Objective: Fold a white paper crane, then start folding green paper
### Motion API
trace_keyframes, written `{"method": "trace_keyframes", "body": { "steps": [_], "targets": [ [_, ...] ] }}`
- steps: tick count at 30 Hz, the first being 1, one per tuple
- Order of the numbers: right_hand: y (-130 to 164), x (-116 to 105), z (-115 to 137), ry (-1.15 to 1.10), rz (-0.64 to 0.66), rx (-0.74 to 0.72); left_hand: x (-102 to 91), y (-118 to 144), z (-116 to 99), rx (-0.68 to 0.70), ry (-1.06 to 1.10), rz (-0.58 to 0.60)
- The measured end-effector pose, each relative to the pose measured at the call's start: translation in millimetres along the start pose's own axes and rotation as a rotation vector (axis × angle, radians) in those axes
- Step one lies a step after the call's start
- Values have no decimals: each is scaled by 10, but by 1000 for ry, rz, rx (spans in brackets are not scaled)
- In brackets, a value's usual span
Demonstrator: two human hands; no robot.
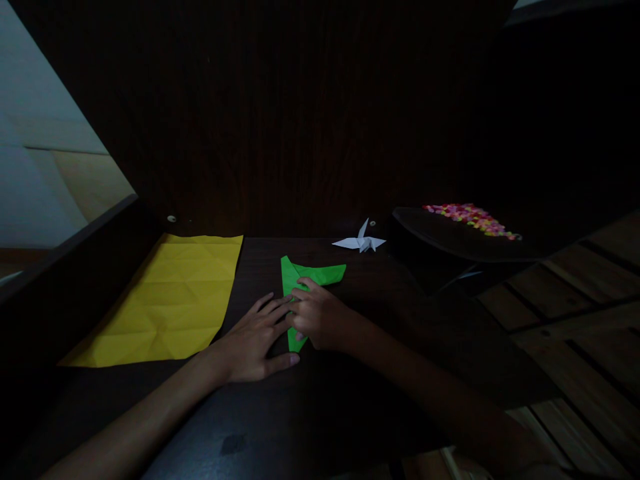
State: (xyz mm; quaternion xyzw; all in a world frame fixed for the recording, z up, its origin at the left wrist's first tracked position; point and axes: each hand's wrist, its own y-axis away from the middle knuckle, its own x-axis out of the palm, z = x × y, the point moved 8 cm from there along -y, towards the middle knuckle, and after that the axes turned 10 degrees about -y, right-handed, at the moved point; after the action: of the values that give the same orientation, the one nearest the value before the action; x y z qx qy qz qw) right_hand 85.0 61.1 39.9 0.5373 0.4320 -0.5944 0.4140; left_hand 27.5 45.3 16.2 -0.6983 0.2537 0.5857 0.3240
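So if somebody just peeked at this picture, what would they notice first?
Probably the big yellow paper, creased all over, lying flat on the left of the dark table. Next, the green folded paper in the middle, with the left hand and right hand pressing on it. Behind it sits a small white paper crane, and on the right a dark tray holds a heap of tiny colourful bits.

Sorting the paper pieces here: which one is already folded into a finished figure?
The small white paper bird at the table's back; the green piece is half-folded, the yellow sheet lies flat.
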Motion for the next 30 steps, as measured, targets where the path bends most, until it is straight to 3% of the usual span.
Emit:
{"method": "trace_keyframes", "body": {
  "steps": [17,30],
  "targets": [
    [27,-24,-3,-67,-41,-13,61,4,30,-10,8,51],
    [20,-8,-2,-53,-38,-9,34,-16,13,-14,5,22]
  ]
}}
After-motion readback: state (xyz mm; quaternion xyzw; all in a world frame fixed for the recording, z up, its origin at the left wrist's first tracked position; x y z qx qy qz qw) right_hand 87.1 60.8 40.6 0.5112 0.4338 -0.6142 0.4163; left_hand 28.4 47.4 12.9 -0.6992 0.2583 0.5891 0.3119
